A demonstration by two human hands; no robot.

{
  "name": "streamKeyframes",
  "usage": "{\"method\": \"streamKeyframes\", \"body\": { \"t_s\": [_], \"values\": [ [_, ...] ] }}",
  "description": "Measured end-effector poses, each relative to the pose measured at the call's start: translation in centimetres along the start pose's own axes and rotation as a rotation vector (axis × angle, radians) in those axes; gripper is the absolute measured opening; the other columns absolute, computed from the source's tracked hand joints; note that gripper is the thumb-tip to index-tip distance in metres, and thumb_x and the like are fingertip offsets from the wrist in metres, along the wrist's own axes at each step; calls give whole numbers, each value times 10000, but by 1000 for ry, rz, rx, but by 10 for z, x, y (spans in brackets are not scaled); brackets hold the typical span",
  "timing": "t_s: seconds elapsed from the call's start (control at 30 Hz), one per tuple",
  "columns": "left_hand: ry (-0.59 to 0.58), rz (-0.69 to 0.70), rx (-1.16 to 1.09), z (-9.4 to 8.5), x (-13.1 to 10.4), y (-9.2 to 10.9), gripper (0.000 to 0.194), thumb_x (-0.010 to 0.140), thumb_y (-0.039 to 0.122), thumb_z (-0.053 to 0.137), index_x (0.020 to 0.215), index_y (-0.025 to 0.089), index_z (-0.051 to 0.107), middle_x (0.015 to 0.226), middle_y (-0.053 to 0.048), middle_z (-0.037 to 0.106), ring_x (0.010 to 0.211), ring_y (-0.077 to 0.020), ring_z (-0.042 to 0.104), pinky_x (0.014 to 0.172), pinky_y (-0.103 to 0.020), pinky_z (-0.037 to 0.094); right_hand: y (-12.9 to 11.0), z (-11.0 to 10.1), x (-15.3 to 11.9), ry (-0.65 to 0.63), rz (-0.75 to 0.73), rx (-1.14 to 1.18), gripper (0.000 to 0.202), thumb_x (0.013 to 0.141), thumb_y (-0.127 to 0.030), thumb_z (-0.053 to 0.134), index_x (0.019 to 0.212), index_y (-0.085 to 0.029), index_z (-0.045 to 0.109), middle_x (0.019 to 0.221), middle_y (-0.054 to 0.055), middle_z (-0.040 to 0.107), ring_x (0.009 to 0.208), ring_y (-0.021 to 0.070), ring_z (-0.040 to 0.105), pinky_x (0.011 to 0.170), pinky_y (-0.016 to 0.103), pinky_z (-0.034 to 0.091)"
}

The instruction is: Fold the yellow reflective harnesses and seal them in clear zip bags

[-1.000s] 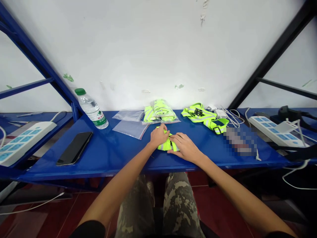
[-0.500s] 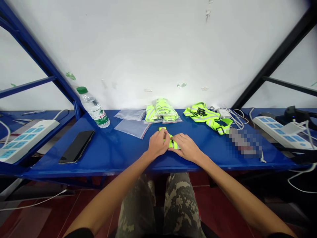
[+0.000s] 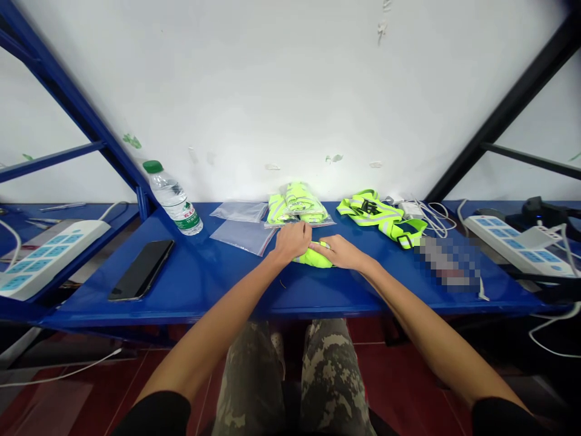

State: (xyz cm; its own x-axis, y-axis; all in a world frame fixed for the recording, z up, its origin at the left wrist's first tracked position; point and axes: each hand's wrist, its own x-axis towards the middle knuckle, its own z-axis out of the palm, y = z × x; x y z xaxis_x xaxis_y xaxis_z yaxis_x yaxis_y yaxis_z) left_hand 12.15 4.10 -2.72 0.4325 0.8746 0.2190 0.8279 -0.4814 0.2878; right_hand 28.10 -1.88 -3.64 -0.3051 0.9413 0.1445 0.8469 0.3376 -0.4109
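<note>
A folded neon yellow strap bundle (image 3: 314, 258) with a grey reflective stripe is held between my hands, a little above the blue table (image 3: 218, 284). My left hand (image 3: 293, 241) closes over its upper left part. From the right, my right hand (image 3: 341, 251) grips the other end, thumb pointing inward. Behind them, clear bags packed with neon straps (image 3: 300, 203) are stacked near the wall. Flat clear bags (image 3: 242, 235) lie to the left of that stack. Loose neon straps with black buckles (image 3: 374, 212) lie to the right.
A water bottle (image 3: 175, 200) stands at the back left, with a black phone (image 3: 143, 269) in front of it. White cables (image 3: 436, 218) and a blurred item lie at the right. Power strips (image 3: 49, 254) flank both sides.
The strap bundle has turned and now looks thicker and more compact. My left hand has moved up and over it, while my right hand has shifted slightly and still grips its right side.
</note>
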Motion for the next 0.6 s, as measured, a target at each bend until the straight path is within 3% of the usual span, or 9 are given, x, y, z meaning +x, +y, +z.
{"method": "streamKeyframes", "body": {
  "t_s": [0.1,0.27,0.4,0.5,0.6],
  "values": [
    [71,-65,30,2,3,4,431,983,354,245,1002,178,637,980,-134,717,931,-272,678,794,-353,467,5,1,5,17,-4,-21,608,969,-618,297,627,-178,539,616,26,603,575,133,483,575,260,283],
    [7,-175,-13,12,9,3,426,976,370,268,978,175,646,1012,-150,715,967,-277,677,821,-358,478,4,15,3,265,78,-251,541,978,-563,355,774,-170,665,820,90,695,814,202,595,716,284,371],
    [53,-258,-8,22,10,3,375,955,360,319,1037,166,629,1002,-165,709,952,-317,679,802,-394,487,0,24,0,338,113,-369,519,1009,-476,335,855,-168,723,856,111,709,845,213,621,724,295,400],
    [100,-309,-2,28,10,4,343,945,347,349,1039,162,623,993,-172,708,937,-322,681,798,-403,485,-2,30,-6,333,36,-386,513,1012,-467,319,978,-147,719,945,130,721,886,228,638,790,321,433],
    [116,-326,-26,32,10,2,339,954,342,343,1011,164,626,974,-172,710,932,-311,680,806,-393,474,-4,35,-14,300,-131,-365,696,900,-659,435,1268,-89,592,1225,183,650,1106,306,593,942,414,434]
  ]
}}
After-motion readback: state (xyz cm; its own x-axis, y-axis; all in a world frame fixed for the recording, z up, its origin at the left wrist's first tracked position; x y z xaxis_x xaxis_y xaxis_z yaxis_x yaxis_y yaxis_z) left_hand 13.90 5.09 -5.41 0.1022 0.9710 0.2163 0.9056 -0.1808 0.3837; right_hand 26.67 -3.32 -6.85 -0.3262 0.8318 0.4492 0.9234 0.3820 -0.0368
